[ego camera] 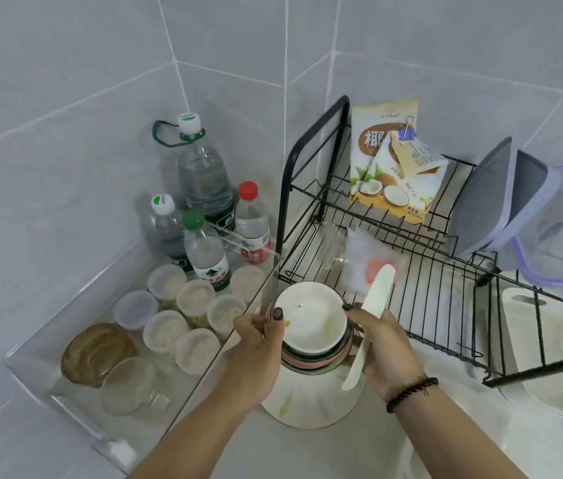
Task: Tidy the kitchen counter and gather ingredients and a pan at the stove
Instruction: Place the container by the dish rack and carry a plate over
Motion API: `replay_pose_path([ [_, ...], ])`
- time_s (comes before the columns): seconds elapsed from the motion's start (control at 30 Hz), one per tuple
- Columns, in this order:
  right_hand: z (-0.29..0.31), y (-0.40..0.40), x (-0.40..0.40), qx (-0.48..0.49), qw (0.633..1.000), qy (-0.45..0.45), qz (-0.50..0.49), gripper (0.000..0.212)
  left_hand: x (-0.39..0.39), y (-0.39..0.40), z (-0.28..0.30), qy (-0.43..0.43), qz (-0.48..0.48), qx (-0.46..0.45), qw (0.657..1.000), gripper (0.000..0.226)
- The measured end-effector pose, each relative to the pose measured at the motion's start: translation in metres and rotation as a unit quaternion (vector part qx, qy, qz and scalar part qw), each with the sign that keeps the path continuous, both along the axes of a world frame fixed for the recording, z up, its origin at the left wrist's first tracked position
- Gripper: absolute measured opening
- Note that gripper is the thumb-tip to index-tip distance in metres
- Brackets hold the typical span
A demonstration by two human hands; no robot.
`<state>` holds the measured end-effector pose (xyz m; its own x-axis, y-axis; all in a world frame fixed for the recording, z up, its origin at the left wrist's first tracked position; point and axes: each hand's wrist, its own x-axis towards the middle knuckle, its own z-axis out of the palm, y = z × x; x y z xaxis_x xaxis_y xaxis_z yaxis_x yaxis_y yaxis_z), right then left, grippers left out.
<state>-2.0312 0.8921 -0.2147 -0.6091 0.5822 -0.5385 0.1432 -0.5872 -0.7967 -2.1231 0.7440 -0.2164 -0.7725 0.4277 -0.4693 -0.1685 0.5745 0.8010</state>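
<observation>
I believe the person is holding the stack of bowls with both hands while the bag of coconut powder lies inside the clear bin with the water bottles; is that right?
Not quite. The head view shows both hands, left hand and right hand, on the stack of bowls, but the coconut powder bag stands on the black dish rack, not in the clear bin.

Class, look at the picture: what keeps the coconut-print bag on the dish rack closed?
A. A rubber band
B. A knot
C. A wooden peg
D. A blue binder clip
D: a blue binder clip pinches the folded top corner of the coconut-print bag leaning in the black dish rack.

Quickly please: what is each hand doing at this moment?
Left hand: grips the stack of bowls.
Right hand: holds the stack and a cream spatula.
</observation>
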Motion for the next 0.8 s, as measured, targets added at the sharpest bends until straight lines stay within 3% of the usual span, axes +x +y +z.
replay_pose_path([
  [0.1,-0.004,0.002,0.001,0.003,1.0,0.002,-0.003,0.018,0.0,0.0,-0.011,0.017,-0.019,-0.009,1.0,0.044],
  [0.2,-0.009,0.003,0.003,0.003,1.0,-0.002,0.001,0.016,0.001,-0.001,-0.015,0.007,-0.015,-0.005,1.0,0.083],
  [0.27,-0.012,0.002,0.004,0.004,1.0,-0.002,0.007,0.017,0.002,-0.002,-0.014,-0.015,-0.008,-0.004,1.0,0.094],
  [0.4,-0.016,-0.002,0.005,-0.004,1.0,-0.008,0.011,0.015,0.001,-0.004,-0.02,-0.035,0.006,0.005,0.999,0.067],
  [0.8,-0.027,-0.009,0.003,-0.002,1.0,-0.016,0.01,0.022,-0.003,-0.007,-0.035,-0.024,0.016,0.018,0.999,0.058],
])
